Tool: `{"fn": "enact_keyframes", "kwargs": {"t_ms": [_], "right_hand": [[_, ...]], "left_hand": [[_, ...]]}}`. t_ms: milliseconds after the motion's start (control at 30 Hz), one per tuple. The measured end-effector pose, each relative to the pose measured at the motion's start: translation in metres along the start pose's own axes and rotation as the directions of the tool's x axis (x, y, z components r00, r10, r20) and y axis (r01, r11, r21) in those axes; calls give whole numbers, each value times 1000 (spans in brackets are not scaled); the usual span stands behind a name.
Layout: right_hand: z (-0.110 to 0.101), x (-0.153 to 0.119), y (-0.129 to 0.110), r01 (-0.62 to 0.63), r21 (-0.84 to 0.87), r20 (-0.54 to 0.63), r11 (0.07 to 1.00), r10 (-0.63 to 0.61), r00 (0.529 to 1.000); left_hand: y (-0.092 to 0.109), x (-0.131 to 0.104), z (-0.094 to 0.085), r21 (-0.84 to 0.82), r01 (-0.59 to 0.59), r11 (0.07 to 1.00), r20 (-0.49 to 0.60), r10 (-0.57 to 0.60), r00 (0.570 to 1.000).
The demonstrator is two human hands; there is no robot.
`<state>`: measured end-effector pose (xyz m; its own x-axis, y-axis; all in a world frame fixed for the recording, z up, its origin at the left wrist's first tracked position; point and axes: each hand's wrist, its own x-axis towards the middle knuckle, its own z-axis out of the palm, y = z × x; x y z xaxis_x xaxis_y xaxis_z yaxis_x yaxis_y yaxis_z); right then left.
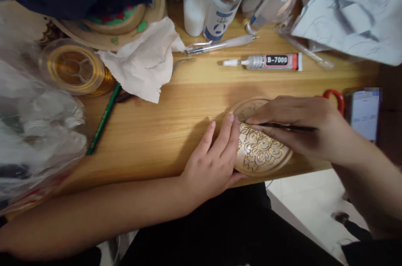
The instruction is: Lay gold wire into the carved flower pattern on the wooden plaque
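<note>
Two hands, left [216, 153] and right [292, 124], touch one round wooden plaque [264, 149].

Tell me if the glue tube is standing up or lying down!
Lying down: the glue tube stretches sideways, flat along the wooden table.

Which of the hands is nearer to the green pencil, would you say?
Left. The left hand is right of the green pencil; the right hand is farther right, over the round piece.
</note>
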<state>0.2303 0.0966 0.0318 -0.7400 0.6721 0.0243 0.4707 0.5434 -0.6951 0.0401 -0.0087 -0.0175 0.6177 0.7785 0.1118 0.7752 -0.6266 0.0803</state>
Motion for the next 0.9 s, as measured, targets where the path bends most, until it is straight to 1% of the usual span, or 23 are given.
{"fn": "enact_keyframes", "kwargs": {"t_ms": [67, 233, 400, 567, 633, 800, 833, 900], "right_hand": [[-4, 5, 1, 23, -1, 34, 1000, -23, 999], [-14, 18, 1, 186, -55, 151, 981, -176, 973], [-21, 29, 1, 206, -53, 272, 977, -184, 944], [-22, 37, 4, 252, -28, 361, 967, -225, 905], [-21, 40, 4, 237, 1, 399, 971, -218, 891], [-15, 56, -3, 69, 43, 475, 997, -81, 876], [-14, 60, -5, 46, 46, 499, 998, -63, 865], [-12, 69, -8, 11, 48, 564, 999, -36, 825]], "left_hand": [[0, 0, 0, 2, 2, 1000, 0, -2, 1000], [-1, 0, 0, 16, 1, 1000, 6, -1, 1000], [-1, -1, 0, 5, -3, 1000, -3, 3, 1000], [-1, -1, 2, 6, -4, 1000, -11, 4, 1000], [-1, -2, 2, 0, -13, 1000, -17, 13, 1000], [-1, -3, 4, -16, -16, 1000, -39, 16, 999], [0, -3, 4, -16, -11, 1000, -42, 11, 999], [0, -3, 5, -23, -3, 1000, -50, 2, 999]]}}
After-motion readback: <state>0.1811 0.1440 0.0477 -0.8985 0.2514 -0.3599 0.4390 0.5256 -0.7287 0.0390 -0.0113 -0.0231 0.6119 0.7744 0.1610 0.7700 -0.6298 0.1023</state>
